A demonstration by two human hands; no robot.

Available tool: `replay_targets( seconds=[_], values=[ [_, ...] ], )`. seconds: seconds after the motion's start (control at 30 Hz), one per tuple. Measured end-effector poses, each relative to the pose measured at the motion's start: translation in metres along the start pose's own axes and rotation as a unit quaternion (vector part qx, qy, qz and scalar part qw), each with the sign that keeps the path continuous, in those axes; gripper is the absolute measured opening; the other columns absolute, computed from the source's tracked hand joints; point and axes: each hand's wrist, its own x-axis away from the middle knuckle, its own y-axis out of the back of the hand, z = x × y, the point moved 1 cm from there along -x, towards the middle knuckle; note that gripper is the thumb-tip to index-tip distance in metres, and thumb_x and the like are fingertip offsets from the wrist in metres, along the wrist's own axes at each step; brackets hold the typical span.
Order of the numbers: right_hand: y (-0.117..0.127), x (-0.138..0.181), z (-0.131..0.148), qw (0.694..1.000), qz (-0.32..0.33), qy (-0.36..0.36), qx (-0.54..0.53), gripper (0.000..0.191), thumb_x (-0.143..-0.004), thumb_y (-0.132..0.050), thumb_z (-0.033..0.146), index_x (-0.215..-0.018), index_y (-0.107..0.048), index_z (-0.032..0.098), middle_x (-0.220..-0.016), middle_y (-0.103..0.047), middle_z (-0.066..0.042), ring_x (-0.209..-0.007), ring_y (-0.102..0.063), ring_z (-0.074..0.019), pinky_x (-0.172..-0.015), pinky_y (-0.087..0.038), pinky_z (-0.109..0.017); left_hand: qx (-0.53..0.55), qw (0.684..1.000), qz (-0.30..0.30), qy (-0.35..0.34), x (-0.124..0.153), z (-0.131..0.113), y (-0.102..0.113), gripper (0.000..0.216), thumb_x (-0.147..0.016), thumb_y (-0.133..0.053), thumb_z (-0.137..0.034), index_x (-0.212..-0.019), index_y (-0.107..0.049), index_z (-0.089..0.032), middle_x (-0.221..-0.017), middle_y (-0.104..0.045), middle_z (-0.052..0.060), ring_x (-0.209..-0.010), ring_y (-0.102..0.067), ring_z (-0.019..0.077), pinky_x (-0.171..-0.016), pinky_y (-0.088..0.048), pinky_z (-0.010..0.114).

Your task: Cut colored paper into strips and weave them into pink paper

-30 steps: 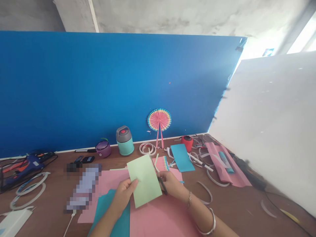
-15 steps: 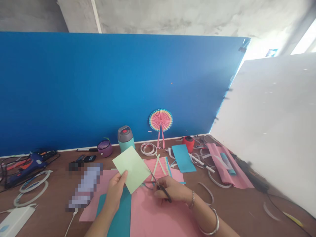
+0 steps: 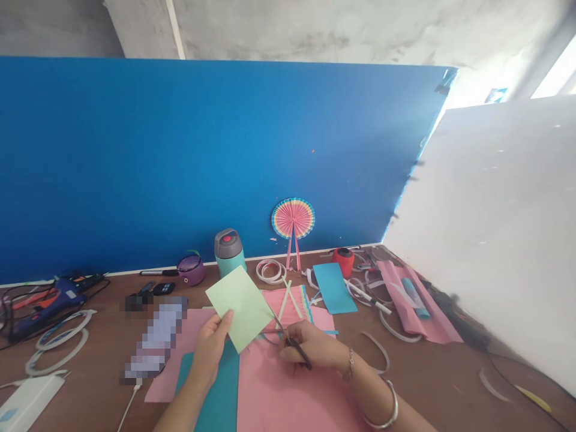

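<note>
My left hand (image 3: 215,337) pinches a light green sheet of paper (image 3: 239,308) by its lower left edge, thumb on top, and holds it tilted above the desk. In my right hand (image 3: 306,346) is a pair of scissors (image 3: 296,345) with dark handles; the blades meet the paper's right edge. Whether the blades are parted is hard to make out. Below both hands lie a large pink sheet (image 3: 288,396) and a teal sheet (image 3: 220,390). Just beyond, two thin pale green strips (image 3: 285,300) cross on a pleated pink paper (image 3: 271,298) with a striped edge.
A round pink paper fan (image 3: 293,219) leans on the blue partition (image 3: 180,150). Along it stand a flask (image 3: 230,255), a purple pot (image 3: 191,270) and a red speaker (image 3: 344,262). A blue sheet (image 3: 335,288) lies right, a glue gun (image 3: 58,300) left, a blurred phone (image 3: 157,339) nearer.
Almost nothing differs. The paper and both hands keep nearly the same place, and the scissors stay at the paper's right edge.
</note>
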Motion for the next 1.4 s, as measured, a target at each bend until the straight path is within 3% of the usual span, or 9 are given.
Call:
replay_targets(
  seconds=[1.4],
  values=[
    [-0.0013, -0.0040, -0.0100, 1.000, -0.007, 0.001, -0.011, 0.012, -0.068, -0.060, 0.025, -0.069, -0.060, 0.013, -0.052, -0.056, 0.003, -0.047, -0.055, -0.0097, -0.041, -0.037, -0.017, -0.001, 1.000, -0.007, 0.000, 0.0032, -0.0034, -0.0046, 0.049, -0.070, -0.065, -0.051, -0.103, -0.067, -0.014, -0.096, -0.073, 0.009, -0.090, -0.066, 0.0284, -0.076, -0.051, 0.036]
  ],
)
